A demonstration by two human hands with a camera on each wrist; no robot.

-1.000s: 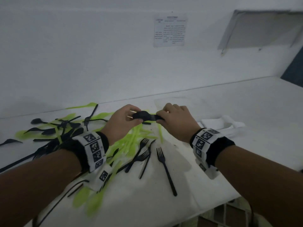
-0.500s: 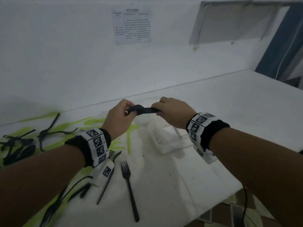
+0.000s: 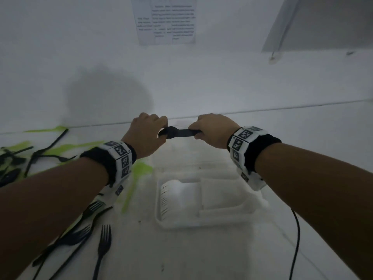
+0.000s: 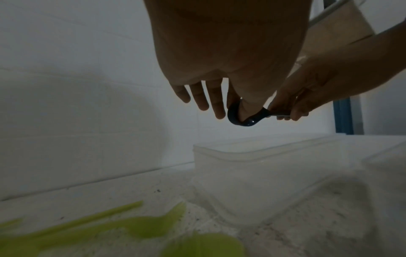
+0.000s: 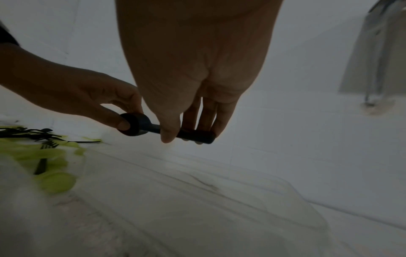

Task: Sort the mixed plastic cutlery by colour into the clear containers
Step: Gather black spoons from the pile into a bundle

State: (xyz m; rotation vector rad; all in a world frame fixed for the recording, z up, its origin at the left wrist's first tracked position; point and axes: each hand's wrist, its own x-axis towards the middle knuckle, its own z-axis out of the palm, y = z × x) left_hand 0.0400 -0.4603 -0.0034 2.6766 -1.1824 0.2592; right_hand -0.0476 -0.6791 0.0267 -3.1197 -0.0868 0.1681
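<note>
Up above the far end of the clear container (image 3: 198, 223), both hands hold a stack of black spoons (image 3: 177, 133) level in the air: the left hand (image 3: 144, 134) pinches the bowl end between thumb and forefinger with its other fingers spread loose, and the right hand (image 3: 215, 130) curls its fingers and thumb round the handle end. From the left wrist view the spoons (image 4: 243, 118) hang clear of the container rim (image 4: 263, 151), with open air between them. The container sits in the middle of the white counter (image 3: 201, 259), its far end close to the wall (image 3: 201, 77), and bare counter lies to its right and on its near side. A black cable (image 3: 295, 239) runs down the counter just right of the container's near corner. To the left, well apart from the hands, green cutlery (image 3: 139, 172) and black forks (image 3: 104, 245) lie scattered over the surface, the nearest fork close to the near edge under the left forearm. A printed sheet (image 3: 164, 19) is stuck to the white wall above, and a grey panel (image 3: 323, 23) hangs at the far right.
</note>
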